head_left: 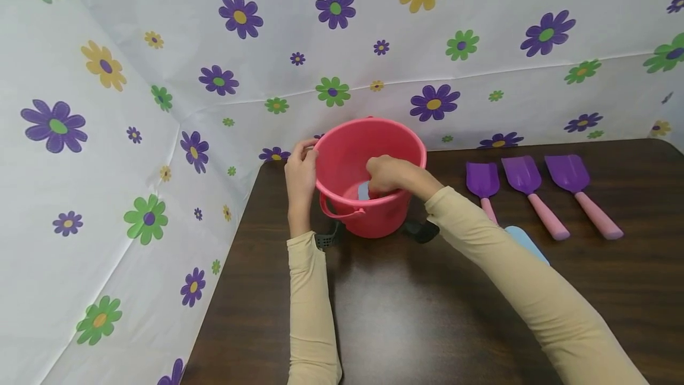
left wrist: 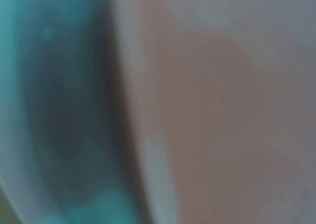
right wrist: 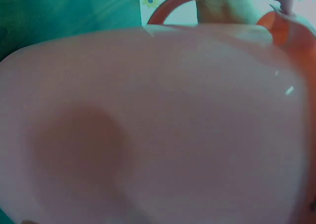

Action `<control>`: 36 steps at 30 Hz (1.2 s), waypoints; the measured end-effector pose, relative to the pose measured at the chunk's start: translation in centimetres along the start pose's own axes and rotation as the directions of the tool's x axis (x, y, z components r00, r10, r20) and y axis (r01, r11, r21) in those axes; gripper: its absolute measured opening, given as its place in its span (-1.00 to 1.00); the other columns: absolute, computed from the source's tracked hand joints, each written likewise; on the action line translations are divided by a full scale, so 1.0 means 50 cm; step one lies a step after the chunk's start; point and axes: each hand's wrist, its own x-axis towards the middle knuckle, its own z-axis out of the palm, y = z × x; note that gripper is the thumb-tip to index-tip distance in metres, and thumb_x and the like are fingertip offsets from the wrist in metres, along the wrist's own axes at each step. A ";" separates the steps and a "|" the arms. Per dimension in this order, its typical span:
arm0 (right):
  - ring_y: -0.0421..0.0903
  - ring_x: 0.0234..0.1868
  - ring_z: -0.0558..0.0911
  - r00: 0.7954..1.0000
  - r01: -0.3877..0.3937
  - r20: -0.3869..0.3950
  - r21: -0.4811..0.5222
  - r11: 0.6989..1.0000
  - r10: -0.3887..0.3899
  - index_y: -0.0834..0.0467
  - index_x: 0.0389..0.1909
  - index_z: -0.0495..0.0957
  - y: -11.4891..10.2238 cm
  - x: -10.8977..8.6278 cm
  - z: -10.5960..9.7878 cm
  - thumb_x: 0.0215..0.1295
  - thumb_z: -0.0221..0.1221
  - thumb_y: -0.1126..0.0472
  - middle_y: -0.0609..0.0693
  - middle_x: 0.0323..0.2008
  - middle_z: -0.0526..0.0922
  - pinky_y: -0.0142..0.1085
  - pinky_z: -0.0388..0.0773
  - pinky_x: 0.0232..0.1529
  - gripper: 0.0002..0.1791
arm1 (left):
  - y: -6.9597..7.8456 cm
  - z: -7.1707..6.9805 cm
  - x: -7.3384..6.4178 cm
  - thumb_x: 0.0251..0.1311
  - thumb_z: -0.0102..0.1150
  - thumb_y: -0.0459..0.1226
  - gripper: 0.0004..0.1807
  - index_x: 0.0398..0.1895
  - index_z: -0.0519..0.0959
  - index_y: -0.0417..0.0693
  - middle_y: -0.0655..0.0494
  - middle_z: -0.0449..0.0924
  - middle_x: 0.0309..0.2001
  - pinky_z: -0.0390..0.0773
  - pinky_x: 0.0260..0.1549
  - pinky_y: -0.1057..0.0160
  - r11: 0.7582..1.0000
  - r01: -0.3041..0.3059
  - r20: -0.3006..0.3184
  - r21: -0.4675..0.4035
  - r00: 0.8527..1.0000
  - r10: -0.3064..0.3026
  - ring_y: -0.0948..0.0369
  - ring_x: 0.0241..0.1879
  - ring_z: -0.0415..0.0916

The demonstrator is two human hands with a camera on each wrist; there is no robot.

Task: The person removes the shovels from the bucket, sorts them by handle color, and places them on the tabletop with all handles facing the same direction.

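Observation:
A pink bucket [head_left: 374, 215] stands upright on the table, its handle hanging down at the left front. My left hand [head_left: 301, 174] grips the bucket's rim at the left, fingers bent near the edge. Over the right front of the rim, my right hand [head_left: 387, 174] reaches inside with curled fingers. A small pale blue piece [head_left: 363, 190] shows at those fingers; its kind is unclear, and the fingertips are hidden. The left wrist view is a blur. In the right wrist view the bucket's pink wall [right wrist: 197, 125] fills most of the picture.
Three purple scoops with pink handles, among them the middle scoop [head_left: 522, 174], lie on the dark table [head_left: 395, 314] at the right. A light blue flat thing [head_left: 526, 242] is partly under my right forearm. A flowered sheet [head_left: 347, 52] hangs behind and at the left.

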 end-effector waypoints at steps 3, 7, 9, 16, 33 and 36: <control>-0.13 -0.55 0.46 0.998 -0.005 -0.062 0.022 1.000 0.006 0.28 -0.35 0.59 0.010 -0.003 -0.007 0.13 0.27 0.34 0.02 -0.56 0.50 -0.35 0.49 -0.45 -0.90 | 0.000 0.001 0.000 0.47 -0.02 -0.26 -0.63 0.20 0.62 -0.15 -0.15 0.71 0.01 0.63 -0.04 0.01 1.000 -0.003 0.003 -0.009 1.000 0.003 -0.03 -0.06 0.64; -0.16 -0.61 0.47 0.991 0.007 -0.135 0.057 0.998 0.001 0.27 -0.46 0.63 0.019 -0.006 -0.011 0.17 0.25 0.37 0.02 -0.63 0.55 -0.39 0.48 -0.51 -0.95 | 0.000 0.003 0.000 0.47 -0.02 -0.25 -0.63 0.19 0.62 -0.15 -0.16 0.71 0.01 0.62 -0.05 0.01 1.000 -0.009 -0.001 -0.001 1.000 0.009 -0.04 -0.07 0.63; -0.17 -0.63 0.46 0.986 0.018 -0.165 0.068 0.998 -0.006 0.28 -0.50 0.64 0.022 -0.006 -0.011 0.16 0.23 0.39 0.01 -0.66 0.53 -0.41 0.45 -0.54 -0.91 | 0.001 0.004 0.000 0.46 -0.02 -0.25 -0.63 0.19 0.62 -0.16 -0.15 0.71 0.01 0.62 -0.07 0.02 1.000 -0.009 -0.002 0.006 1.000 0.009 -0.03 -0.07 0.64; -0.18 -0.66 0.46 0.976 0.017 -0.217 0.123 0.992 0.011 0.28 -0.54 0.66 0.027 -0.005 -0.011 0.18 0.19 0.42 -0.03 -0.71 0.47 -0.44 0.43 -0.58 -0.85 | 0.003 0.004 -0.001 0.45 -0.02 -0.26 -0.63 0.19 0.63 -0.15 -0.15 0.71 0.00 0.61 -0.10 0.06 1.000 0.000 -0.004 0.013 1.000 0.000 -0.02 -0.09 0.64; -0.11 -0.52 0.61 0.931 0.096 -0.364 0.174 0.980 -0.026 0.36 -0.41 0.72 0.028 -0.011 -0.011 0.21 0.26 0.41 0.10 -0.53 0.69 -0.39 0.51 -0.49 -0.90 | 0.002 0.003 -0.002 0.46 -0.02 -0.24 -0.63 0.19 0.62 -0.14 -0.15 0.70 0.00 0.61 -0.09 0.05 1.000 -0.006 0.000 0.009 1.000 0.006 -0.03 -0.10 0.63; -0.10 -0.51 0.63 0.914 0.121 -0.403 0.187 0.975 -0.036 0.36 -0.41 0.74 0.031 -0.014 -0.013 0.19 0.26 0.41 0.10 -0.52 0.71 -0.39 0.50 -0.48 -0.90 | 0.001 0.003 -0.001 0.45 -0.02 -0.23 -0.63 0.19 0.62 -0.14 -0.14 0.71 0.00 0.62 -0.08 0.04 1.000 -0.007 -0.001 0.010 1.000 0.007 -0.02 -0.09 0.63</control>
